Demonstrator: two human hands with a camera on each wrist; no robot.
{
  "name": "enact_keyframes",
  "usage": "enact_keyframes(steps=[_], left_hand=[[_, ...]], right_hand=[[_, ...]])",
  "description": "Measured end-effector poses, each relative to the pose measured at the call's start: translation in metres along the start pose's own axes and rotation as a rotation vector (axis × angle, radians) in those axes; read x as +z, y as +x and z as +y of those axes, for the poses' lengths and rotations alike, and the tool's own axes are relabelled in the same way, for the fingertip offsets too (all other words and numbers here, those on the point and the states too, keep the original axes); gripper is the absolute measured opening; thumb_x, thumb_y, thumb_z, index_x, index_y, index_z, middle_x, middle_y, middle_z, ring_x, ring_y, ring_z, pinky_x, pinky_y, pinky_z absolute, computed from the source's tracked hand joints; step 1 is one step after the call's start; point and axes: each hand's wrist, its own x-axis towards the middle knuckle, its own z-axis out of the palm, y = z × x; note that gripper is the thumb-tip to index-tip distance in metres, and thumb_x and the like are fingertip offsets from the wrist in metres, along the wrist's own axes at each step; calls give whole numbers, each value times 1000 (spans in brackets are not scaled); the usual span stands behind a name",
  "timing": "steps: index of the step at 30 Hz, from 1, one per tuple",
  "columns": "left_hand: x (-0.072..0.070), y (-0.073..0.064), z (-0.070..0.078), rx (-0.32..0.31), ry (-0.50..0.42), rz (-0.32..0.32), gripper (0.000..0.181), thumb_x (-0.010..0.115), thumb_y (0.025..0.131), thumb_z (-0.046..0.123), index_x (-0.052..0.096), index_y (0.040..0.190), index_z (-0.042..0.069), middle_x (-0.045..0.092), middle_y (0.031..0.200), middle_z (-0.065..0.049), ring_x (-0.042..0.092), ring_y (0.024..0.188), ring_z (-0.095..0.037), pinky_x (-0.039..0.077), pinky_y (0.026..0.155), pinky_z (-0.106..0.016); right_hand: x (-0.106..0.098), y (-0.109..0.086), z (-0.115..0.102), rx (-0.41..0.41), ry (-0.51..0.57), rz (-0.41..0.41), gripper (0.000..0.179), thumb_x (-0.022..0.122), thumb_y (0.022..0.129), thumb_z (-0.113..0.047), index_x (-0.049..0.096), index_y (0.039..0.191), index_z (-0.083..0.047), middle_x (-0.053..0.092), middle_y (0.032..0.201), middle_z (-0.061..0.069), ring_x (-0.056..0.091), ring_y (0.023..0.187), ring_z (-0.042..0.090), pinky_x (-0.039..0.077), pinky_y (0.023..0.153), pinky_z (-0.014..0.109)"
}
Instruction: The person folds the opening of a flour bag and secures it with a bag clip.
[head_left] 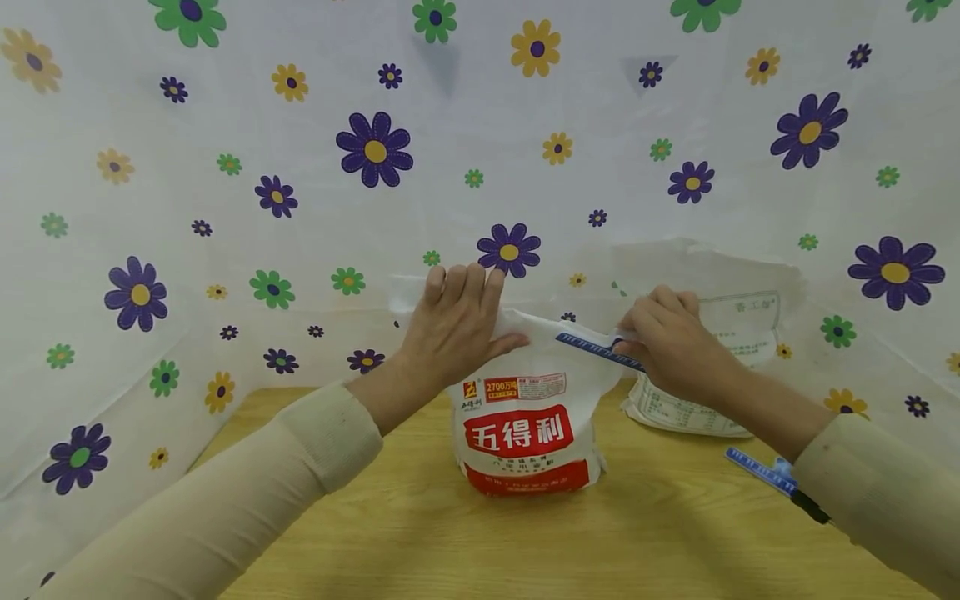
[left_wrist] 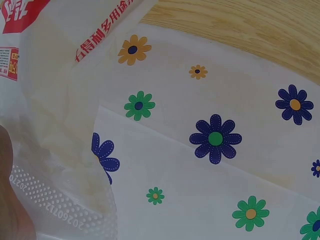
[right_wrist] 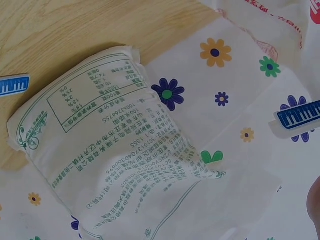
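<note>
A white flour bag [head_left: 517, 417] with red print stands upright on the table, its upper part pulled up and flattened. My left hand [head_left: 453, 321] grips the bag's top edge at the left, thumb on the near side. At the right end of that edge my right hand [head_left: 667, 337] pinches a blue and white bag clip [head_left: 592, 346], which slants down to the right across the bag's top. In the right wrist view, the same clip [right_wrist: 300, 116] shows a white part beside the blue strip. The left wrist view shows the bag's dotted, date-stamped edge [left_wrist: 60, 205] near the hand.
A second white bag [head_left: 690, 408] with green print leans at the back right. Near my right forearm a second blue clip [head_left: 761, 471] lies on the wooden table [head_left: 420, 550], by a black object [head_left: 812, 507]. A flower-patterned white sheet [head_left: 300, 142] hangs behind and at the sides.
</note>
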Motion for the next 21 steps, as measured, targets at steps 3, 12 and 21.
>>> enact_keyframes(steps=[3, 12, 21], left_hand=[[0, 1, 0, 1, 1, 8, 82, 44, 91, 75, 43, 132, 4, 45, 101, -9, 38, 98, -28, 26, 89, -42], [0, -1, 0, 9, 8, 12, 81, 44, 91, 75, 44, 130, 3, 43, 101, -9, 37, 98, -28, 25, 89, -42], [-2, 0, 0, 20, 24, -1, 82, 40, 92, 75, 43, 132, 3, 43, 103, -9, 36, 100, -28, 24, 91, -43]], right_hand=[[-2, 2, -1, -4, -2, -6, 24, 77, 85, -10, 57, 97, -4, 57, 85, 3, 36, 82, 19, 23, 80, 40], [2, 9, -9, 16, -7, -29, 22, 76, 87, -10, 59, 99, -4, 55, 84, 3, 37, 82, 19, 23, 80, 40], [5, 21, -15, -3, -19, 2, 24, 77, 86, -11, 58, 98, -4, 58, 86, 5, 38, 82, 20, 25, 81, 42]])
